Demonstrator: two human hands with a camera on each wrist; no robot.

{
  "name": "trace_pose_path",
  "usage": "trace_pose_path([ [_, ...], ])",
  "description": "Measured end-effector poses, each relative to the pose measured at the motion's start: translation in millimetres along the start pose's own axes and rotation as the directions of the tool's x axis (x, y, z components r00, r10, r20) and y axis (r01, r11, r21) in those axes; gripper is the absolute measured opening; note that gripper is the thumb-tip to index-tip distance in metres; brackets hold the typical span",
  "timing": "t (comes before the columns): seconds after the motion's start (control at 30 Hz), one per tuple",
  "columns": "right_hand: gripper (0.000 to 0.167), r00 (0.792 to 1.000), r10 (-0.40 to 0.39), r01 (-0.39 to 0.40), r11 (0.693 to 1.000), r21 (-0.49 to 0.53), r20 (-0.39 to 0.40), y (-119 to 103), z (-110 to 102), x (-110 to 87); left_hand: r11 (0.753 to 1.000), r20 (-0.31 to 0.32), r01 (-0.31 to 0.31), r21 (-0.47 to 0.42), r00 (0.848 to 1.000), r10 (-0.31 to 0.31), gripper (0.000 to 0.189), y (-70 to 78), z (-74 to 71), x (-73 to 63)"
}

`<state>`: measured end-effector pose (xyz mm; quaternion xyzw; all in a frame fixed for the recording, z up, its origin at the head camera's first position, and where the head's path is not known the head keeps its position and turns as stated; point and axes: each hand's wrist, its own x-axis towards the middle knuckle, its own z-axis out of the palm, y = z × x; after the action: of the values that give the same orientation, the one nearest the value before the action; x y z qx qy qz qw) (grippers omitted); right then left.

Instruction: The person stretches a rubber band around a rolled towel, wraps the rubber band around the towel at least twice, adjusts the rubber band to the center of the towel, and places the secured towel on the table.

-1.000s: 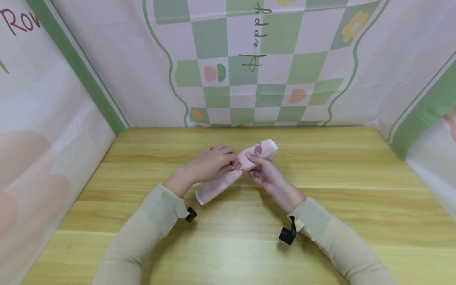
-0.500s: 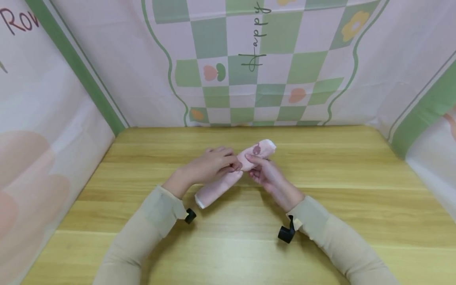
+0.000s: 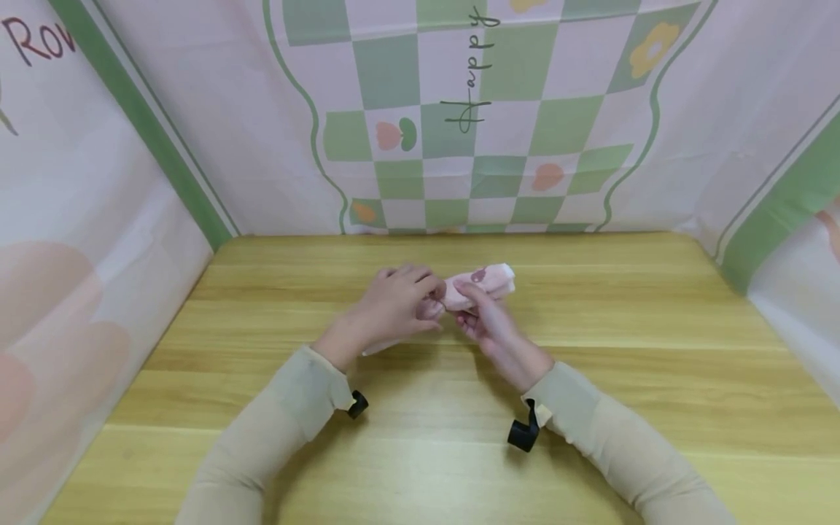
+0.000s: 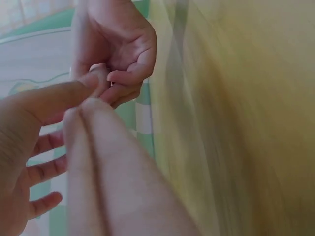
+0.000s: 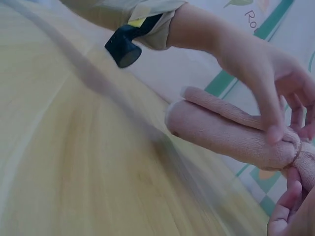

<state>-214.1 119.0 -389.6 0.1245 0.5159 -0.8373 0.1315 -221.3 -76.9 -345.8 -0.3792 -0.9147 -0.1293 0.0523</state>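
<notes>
A pink towel (image 3: 451,295) with white ends and a darker printed motif is rolled up. In the right wrist view a thin brownish band (image 5: 298,156) cinches the towel at its middle. My left hand (image 3: 394,306) pinches the towel beside the band, the thumb on the near side, other fingers partly spread beyond. My right hand (image 3: 499,324) grips the towel just right of the band, thumb on top and fingers curled beneath. The left half of the towel is mostly hidden under my left hand in the head view; the left wrist view shows it as two long folds.
The roll is held above a wooden table (image 3: 420,437). A printed cloth (image 3: 446,168) with green checks hangs behind it, and more cloth walls stand at both sides. Small black cameras (image 3: 523,435) stick out from the cuffs.
My left hand has shifted slightly right and its fingers have moved over the band, covering more of the towel's left half. The towel's right end has dipped a little; my right hand keeps its grip.
</notes>
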Motion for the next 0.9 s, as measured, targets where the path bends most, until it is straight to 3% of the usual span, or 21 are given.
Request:
trace_pose_path([
  [0.13,0.005,0.999,0.031,-0.030,0.999,0.039,-0.020,1,1,-1.0,0.998,-0.003,0.054,0.012,0.999,-0.054,0.054,1.2,5.0,1.0],
  [0.23,0.007,0.998,0.052,-0.049,0.996,0.069,-0.032,1,2,-1.3,0.995,-0.008,0.069,0.069,0.998,-0.068,0.060,0.4,8.9,1.9],
  [0.43,0.011,0.997,0.079,-0.076,0.991,0.112,-0.023,1,2,-1.5,0.992,-0.048,0.048,0.113,0.998,-0.043,0.048,-1.1,13.8,4.0],
  [0.67,0.015,0.995,0.094,-0.096,0.986,0.137,0.016,0,1,-2.6,0.998,-0.083,0.026,0.052,0.996,-0.022,0.043,-2.0,11.7,3.4],
  [0.9,0.013,0.995,0.071,-0.080,0.990,0.120,0.074,-3,-2,-6.4,0.988,-0.097,0.083,-0.127,0.991,-0.096,0.039,-4.3,6.2,1.4],
])
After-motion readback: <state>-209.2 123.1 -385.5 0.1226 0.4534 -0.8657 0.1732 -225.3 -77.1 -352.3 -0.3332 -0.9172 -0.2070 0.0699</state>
